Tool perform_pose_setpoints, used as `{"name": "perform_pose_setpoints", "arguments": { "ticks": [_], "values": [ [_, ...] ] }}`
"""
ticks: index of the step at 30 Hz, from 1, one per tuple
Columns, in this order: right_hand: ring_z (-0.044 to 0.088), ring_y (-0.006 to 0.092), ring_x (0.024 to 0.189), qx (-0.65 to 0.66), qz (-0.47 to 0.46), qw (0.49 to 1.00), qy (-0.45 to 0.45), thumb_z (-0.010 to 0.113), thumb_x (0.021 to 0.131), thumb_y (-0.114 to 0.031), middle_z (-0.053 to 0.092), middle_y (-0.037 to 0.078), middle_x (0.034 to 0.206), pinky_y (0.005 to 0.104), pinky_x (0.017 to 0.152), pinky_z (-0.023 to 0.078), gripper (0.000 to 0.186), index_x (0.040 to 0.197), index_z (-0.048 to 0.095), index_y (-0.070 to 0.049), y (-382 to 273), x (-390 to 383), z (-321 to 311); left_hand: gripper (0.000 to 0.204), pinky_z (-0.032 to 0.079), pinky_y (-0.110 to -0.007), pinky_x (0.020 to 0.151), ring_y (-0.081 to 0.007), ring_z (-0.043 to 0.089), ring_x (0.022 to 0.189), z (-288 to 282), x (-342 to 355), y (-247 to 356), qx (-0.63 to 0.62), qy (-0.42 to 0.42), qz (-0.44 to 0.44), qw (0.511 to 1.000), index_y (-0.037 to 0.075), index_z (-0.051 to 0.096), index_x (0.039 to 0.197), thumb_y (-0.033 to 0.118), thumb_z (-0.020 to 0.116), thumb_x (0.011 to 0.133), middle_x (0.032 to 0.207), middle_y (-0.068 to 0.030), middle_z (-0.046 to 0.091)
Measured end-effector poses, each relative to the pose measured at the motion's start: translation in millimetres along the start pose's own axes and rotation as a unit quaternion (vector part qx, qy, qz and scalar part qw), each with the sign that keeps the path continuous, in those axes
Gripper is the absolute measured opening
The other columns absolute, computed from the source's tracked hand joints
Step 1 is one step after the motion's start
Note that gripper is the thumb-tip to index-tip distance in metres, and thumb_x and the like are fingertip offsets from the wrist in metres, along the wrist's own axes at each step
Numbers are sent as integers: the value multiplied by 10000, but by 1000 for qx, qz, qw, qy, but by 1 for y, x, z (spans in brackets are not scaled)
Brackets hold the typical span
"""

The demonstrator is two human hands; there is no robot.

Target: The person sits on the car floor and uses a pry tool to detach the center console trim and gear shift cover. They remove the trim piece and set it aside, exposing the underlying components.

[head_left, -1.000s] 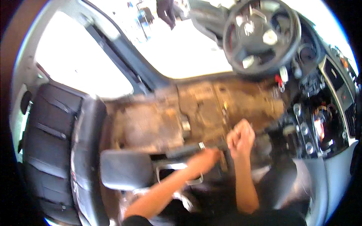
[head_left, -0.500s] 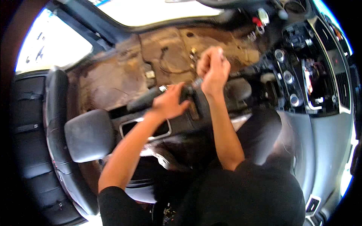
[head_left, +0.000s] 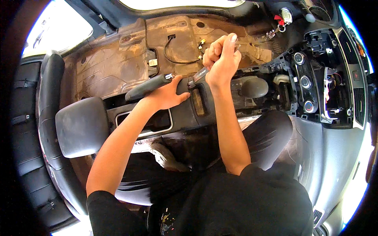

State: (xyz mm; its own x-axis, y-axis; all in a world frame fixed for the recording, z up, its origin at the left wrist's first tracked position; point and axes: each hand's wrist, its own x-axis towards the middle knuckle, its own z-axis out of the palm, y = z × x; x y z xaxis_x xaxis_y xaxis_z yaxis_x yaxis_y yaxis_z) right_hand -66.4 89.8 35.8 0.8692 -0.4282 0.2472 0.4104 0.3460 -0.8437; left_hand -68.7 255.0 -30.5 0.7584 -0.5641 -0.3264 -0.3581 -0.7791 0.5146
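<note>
Dark tool (head_left: 200,75) over the console (head_left: 186,108), slanting up into the right hand (head_left: 222,61); right hand a closed fist around it, fingers curled in, thumb up on top, forearm near vertical; left hand (head_left: 167,95) mostly open, palm down on the console, thumb spread toward the tool, forearm angled in from lower left; it lies against the lever (head_left: 145,87), no clear grip on anything; 2 hands near each other, not touching; tool's middle hidden in the fist, its full shape can't be made out; left fingertips partly hidden; beyond, cable (head_left: 167,53) on brown floor (head_left: 114,65), its right end unclear near the fist.
</note>
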Motion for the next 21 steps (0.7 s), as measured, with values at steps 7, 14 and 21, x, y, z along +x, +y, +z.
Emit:
{"name": "perform_pose_setpoints", "arguments": {
  "ticks": [7, 14, 21],
  "values": [
    [318, 51, 417, -210, -103, 972, 35, 445, 1040, -460, 342, -42, 498, 242, 387, 241, 550, 607, 352, -136, 18, 8, 18, 681, 425, -439, 1043, -388, 507, 1258, 1, 1, 1, -25, -39, -38, 998, 22, 358, 1435, 403, 587, 919, 1397, -190, 456],
    [349, 60, 398, -177, -46, 981, 66, 449, 1032, -492, 364, -35, 481, 239, 380, 266, 584, 581, 360, -131, 2, 0, 22, 653, 440, -444, 1016, -386, 510, 1251, 6, 2, -2, -19, -11, -26, 999, 38, 388, 1403, 449, 563, 927, 1361, -192, 484],
    [334, 64, 416, -257, -164, 952, 22, 495, 1031, -401, 358, -46, 500, 275, 392, 252, 521, 609, 356, -129, 29, 5, 40, 480, 459, -447, 1001, -356, 605, 1142, 36, 19, -24, 182, 107, 92, 973, 21, 569, 1261, 363, 515, 928, 1132, -158, 667]
  ]
}}
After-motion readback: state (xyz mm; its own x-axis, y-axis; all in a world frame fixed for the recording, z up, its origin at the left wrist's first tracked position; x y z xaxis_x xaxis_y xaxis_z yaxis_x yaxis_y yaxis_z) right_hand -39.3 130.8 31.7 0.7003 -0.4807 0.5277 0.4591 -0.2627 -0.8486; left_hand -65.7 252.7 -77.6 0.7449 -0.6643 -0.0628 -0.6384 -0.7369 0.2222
